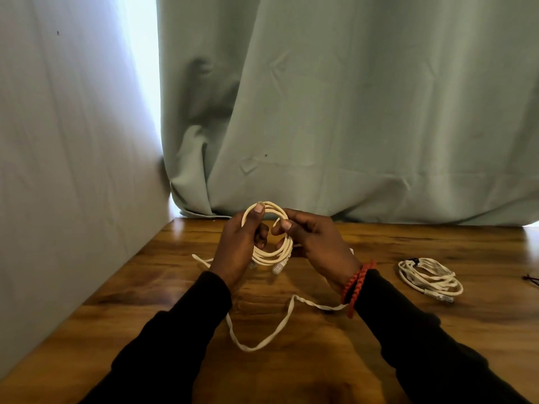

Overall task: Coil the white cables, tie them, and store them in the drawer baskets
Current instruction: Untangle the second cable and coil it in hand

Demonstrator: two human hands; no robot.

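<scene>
Loose cable tail (264, 342) lay near on tabletop (408, 246); left hand (237, 243) and right hand (316, 243) gripped white coil (272, 255); tied coil (430, 277) right.

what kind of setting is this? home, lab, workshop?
Probably a room at home, though a plain office is possible. A wood-grain table stands against a pale green curtain with daylight at its edge, beside a bare wall. No lab or workshop gear shows, only white cables.
</scene>
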